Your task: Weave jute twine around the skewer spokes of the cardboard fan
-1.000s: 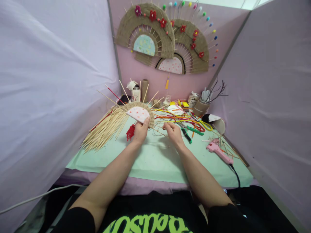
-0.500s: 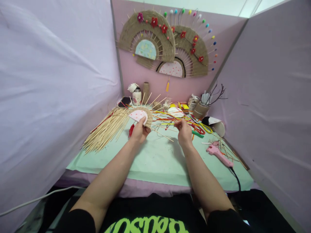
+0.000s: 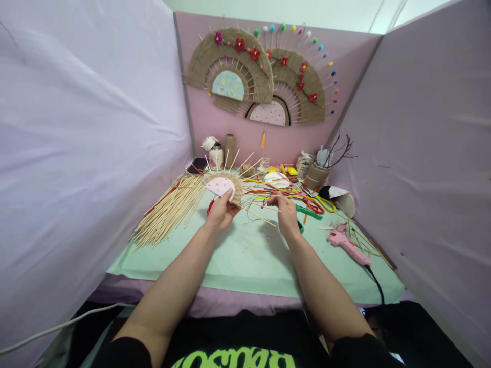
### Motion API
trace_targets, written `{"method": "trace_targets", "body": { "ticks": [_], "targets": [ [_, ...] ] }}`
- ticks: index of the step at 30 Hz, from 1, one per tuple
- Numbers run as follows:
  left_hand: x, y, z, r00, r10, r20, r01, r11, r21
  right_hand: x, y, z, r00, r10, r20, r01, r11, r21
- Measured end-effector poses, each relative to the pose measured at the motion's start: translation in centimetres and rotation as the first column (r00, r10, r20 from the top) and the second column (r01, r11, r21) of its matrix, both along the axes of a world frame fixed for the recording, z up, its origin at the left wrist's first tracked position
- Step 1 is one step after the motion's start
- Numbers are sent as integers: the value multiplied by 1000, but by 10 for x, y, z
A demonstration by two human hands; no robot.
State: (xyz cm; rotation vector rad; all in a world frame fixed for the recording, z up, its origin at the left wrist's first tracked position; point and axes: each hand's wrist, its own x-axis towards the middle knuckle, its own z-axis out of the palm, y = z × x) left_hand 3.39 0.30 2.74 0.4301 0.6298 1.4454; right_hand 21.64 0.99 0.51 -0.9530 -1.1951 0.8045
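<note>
My left hand (image 3: 223, 210) grips the right lower end of a small half-round fan (image 3: 237, 189), its thumb on the front and its fingers behind. The fan has a white centre piece with pink dots, a band of woven tan cord, and thin wooden sticks spreading from its rim. To the right, my right hand (image 3: 284, 210) is closed in a pinch beside the tips of the fan's lower sticks. Whatever lies between its fingertips is too small to make out. A green-handled tool (image 3: 310, 212) lies partly hidden behind this hand, and a red item (image 3: 210, 206) peeks out under the fan.
A pile of wooden sticks (image 3: 169, 209) lies left. Coloured pipe cleaners (image 3: 264, 190) spread behind my hands. A pink glue gun (image 3: 347, 244) rests at right, near a tipped paper cup (image 3: 343, 200). Two large woven fans (image 3: 197, 64) hang on the back panel.
My right hand has shifted slightly left, closer to the fan's sticks, uncovering more of the green-handled tool. My left hand keeps hold of the fan. The view has tilted slightly.
</note>
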Motion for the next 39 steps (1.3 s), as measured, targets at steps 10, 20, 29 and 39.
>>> {"method": "trace_targets", "body": {
  "ticks": [10, 20, 29, 39],
  "targets": [
    [-2, -4, -1, 983, -168, -69, 169, 986, -1, 3, 10, 5, 920, 116, -374, -168, 980, -108],
    [-2, 0, -10, 939, -325, -109, 310, 941, -135, -1, -2, 7, 905, 308, -293, -353, 928, -115],
    [-2, -9, -9, 683, -267, -680, 314, 948, -57, 0, 0, 10, 928, 166, -334, -209, 973, -98],
    [-12, -14, -10, 34, 720, -694, 394, 628, 671, 1, 3, 9, 936, 126, -328, -159, 984, -75]
  ]
}}
